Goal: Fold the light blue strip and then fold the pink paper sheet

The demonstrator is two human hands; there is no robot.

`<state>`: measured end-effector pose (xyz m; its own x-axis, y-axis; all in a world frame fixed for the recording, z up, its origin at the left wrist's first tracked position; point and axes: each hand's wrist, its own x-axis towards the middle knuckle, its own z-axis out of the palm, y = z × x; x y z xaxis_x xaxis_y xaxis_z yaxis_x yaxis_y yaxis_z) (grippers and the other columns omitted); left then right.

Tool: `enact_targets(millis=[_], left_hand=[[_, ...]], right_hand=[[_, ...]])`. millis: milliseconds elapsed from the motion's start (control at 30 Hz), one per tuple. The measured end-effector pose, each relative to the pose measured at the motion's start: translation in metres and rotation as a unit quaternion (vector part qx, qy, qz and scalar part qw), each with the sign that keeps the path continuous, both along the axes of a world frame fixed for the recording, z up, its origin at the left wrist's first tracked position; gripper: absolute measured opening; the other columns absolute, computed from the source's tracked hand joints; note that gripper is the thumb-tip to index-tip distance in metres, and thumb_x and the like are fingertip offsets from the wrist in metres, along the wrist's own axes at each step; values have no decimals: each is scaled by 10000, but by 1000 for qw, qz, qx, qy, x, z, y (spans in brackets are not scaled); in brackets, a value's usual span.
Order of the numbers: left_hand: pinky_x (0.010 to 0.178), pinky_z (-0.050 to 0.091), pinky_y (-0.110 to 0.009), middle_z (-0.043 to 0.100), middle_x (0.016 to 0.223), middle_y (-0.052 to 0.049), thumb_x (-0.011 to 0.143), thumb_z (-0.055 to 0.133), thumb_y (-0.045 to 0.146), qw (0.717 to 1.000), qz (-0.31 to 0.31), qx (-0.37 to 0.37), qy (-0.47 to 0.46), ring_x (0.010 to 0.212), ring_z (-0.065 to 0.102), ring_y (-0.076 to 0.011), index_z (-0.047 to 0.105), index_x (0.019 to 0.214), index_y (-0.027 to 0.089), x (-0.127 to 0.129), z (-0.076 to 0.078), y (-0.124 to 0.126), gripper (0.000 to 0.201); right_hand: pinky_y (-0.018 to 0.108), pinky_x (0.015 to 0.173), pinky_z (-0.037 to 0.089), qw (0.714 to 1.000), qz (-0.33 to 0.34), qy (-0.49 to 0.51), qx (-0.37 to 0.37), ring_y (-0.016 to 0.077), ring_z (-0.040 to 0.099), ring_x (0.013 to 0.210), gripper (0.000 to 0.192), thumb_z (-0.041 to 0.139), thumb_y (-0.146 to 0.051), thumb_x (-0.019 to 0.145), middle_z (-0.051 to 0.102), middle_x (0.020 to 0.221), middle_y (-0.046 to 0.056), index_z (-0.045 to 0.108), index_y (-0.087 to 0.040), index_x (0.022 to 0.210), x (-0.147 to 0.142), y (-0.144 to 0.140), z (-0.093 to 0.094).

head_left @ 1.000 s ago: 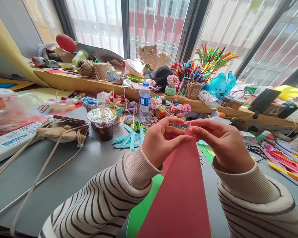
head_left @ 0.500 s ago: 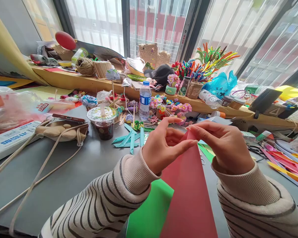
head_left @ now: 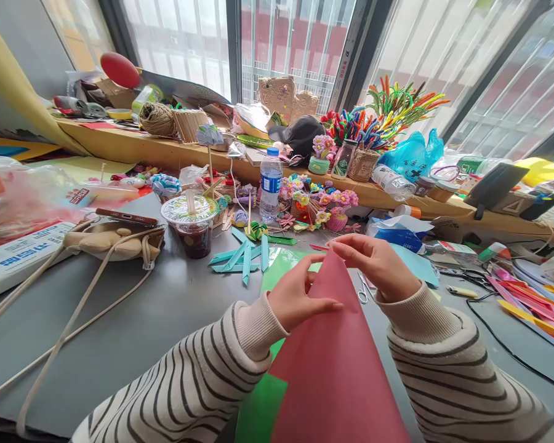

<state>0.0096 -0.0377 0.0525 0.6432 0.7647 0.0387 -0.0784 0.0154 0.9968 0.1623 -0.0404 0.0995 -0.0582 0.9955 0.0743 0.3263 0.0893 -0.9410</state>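
I see an off-white left sleeve (head_left: 180, 375) toward seven o'clock and a matching right sleeve (head_left: 452, 363) toward four, both crossed by thin, dark, wavy stripes. Their cloth bunches loosely above the left cuff (head_left: 261, 326) and right cuff (head_left: 413, 314), both ribbed, plain beige and snug.

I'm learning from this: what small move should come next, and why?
Perhaps slide the left hand up to steady the red paper near its tip: the right hand pinches there, while the left sits lower, thumb across the near side.
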Motion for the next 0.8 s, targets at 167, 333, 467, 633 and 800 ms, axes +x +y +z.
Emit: enact_targets(millis=[167,333,467,633,800], left_hand=[[607,447,-329,589,767,-55,532,683,242,996,52,-62,-27,696,577,-192,364,1039,167,0,-15,17,604],[651,435,-317,587,802,-73,527,680,303,989,84,-121,-32,713,569,-180,478,876,129,3,-40,32,439],[600,435,-302,594,737,-52,543,657,365,980,46,-191,-39,626,571,-160,490,864,133,9,-56,32,430],[631,433,-270,602,763,-41,633,604,302,963,10,-256,-87,656,569,-139,526,885,139,10,-60,29,311],[752,413,-297,602,886,-96,688,549,190,939,-26,-316,-131,790,567,-169,531,932,94,10,-62,32,263]], right_hand=[[297,729,438,991,94,17,-93,183,527,892,362,502,-408,699,533,1026,82,489,-165,968,9,-13,-27],[299,704,446,982,122,62,-130,183,540,871,337,450,-407,737,559,949,57,424,-217,1014,13,-30,-63],[315,667,455,990,65,9,-128,198,548,821,368,422,-463,729,555,925,59,438,-197,982,12,-30,-85],[312,700,440,993,29,-38,-107,191,532,846,381,405,-460,741,543,967,65,435,-170,986,15,-25,-98],[314,691,448,990,66,-7,-128,190,531,861,383,430,-429,741,537,978,67,406,-174,1026,19,-27,-99]])
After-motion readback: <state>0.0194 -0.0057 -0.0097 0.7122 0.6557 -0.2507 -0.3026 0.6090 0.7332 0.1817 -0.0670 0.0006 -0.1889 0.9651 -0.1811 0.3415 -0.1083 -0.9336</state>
